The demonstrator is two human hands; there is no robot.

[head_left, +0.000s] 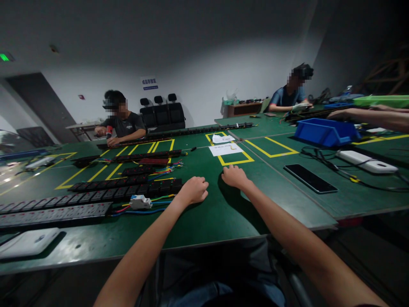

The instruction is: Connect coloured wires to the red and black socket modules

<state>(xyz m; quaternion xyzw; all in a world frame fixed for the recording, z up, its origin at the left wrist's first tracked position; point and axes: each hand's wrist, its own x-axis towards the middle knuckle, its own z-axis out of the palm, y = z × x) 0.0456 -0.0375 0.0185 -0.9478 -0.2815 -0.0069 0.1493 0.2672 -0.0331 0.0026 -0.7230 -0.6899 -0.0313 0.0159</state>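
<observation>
My left hand [194, 190] rests on the green tabletop [217, 213] with its fingers curled into a loose fist and nothing showing in it. Just left of it lie black socket strips [164, 186] and a white circuit breaker [141, 202] with red, yellow, green and blue wires [150, 211]. My right hand [235, 175], also closed, is set down a little apart from the left. Beyond the knuckles are a white paper sheet [223, 149] with print and a crumpled white piece [223, 139], by a yellow taped rectangle [238, 162].
To the right are a phone [309, 178], a white power bank [367, 162] with black cables and a blue bin [326, 131]. A long socket strip [57, 215] and a white device [30, 243] lie left. Co-workers [123, 121] [289, 96] sit across; another person's arm [373, 117] reaches in.
</observation>
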